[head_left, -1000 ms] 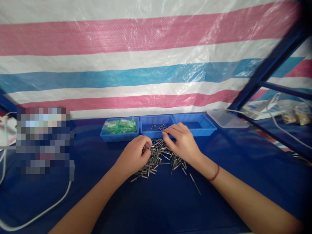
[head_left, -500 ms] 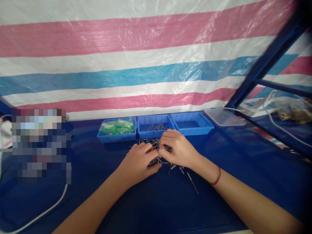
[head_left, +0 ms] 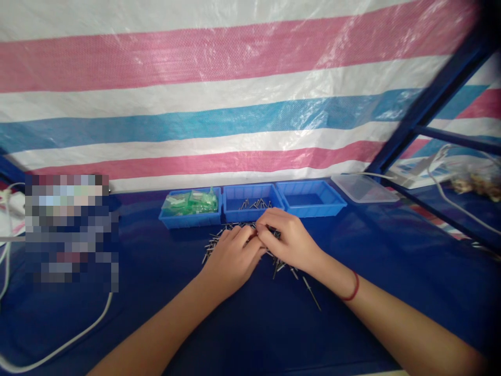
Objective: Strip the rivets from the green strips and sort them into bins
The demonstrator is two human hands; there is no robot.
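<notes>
two hands on pin pile, fingers' grip unclear, three blue trays

No writing, label, brand, number or sign can be read anywhere. The striped tarpaulin at twelve o'clock carries only pink, white and blue bands, the blue bins bear no markings, and the patch at nine o'clock is blurred beyond reading.
</notes>
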